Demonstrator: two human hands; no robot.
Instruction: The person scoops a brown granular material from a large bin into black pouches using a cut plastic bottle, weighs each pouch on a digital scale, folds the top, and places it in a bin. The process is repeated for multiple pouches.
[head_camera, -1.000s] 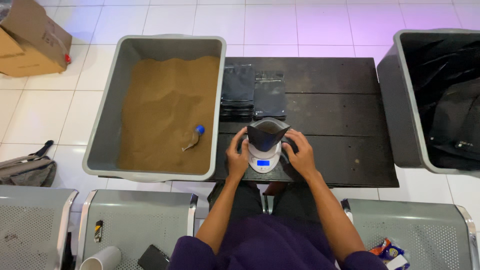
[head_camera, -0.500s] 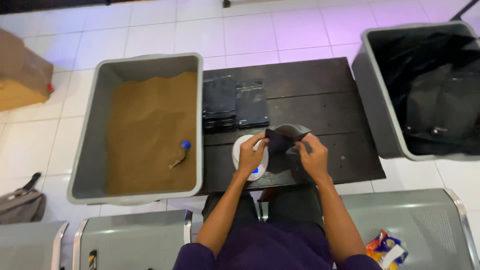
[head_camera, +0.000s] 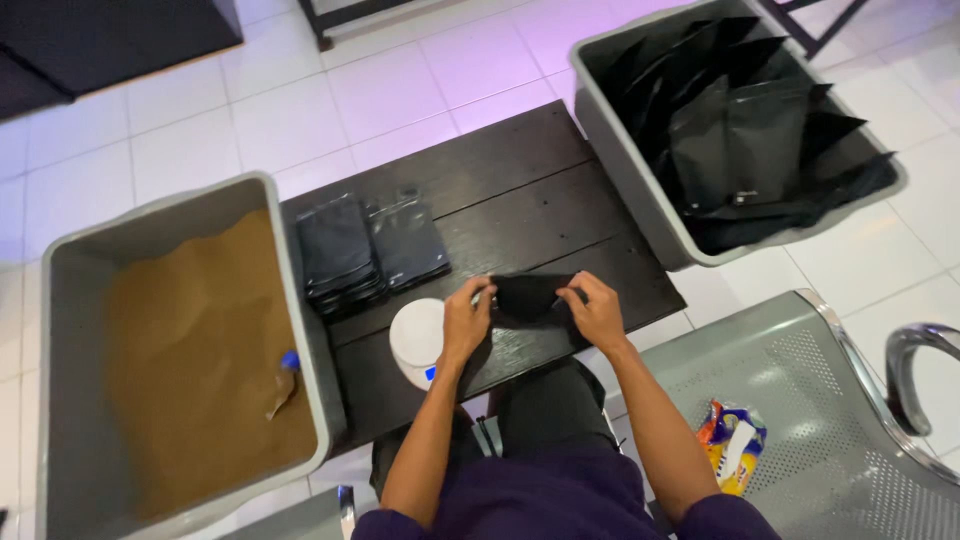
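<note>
Your left hand (head_camera: 466, 322) and right hand (head_camera: 597, 312) each pinch one end of a black pouch (head_camera: 527, 298), fingers closed on its top edge, holding it low over the dark wooden worktop (head_camera: 520, 190) just in front of you. The round white scale (head_camera: 418, 340) sits touching your left hand at its 9 o'clock. Flat black pouches (head_camera: 368, 246) are stacked at 11 o'clock, the grey tub of brown powder (head_camera: 190, 360) lies farther left, and the grey tub of filled pouches (head_camera: 740, 130) stands at 2 o'clock.

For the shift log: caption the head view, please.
Both hands, left hand and right hand, pinch a black pouch over the dark table.
</note>
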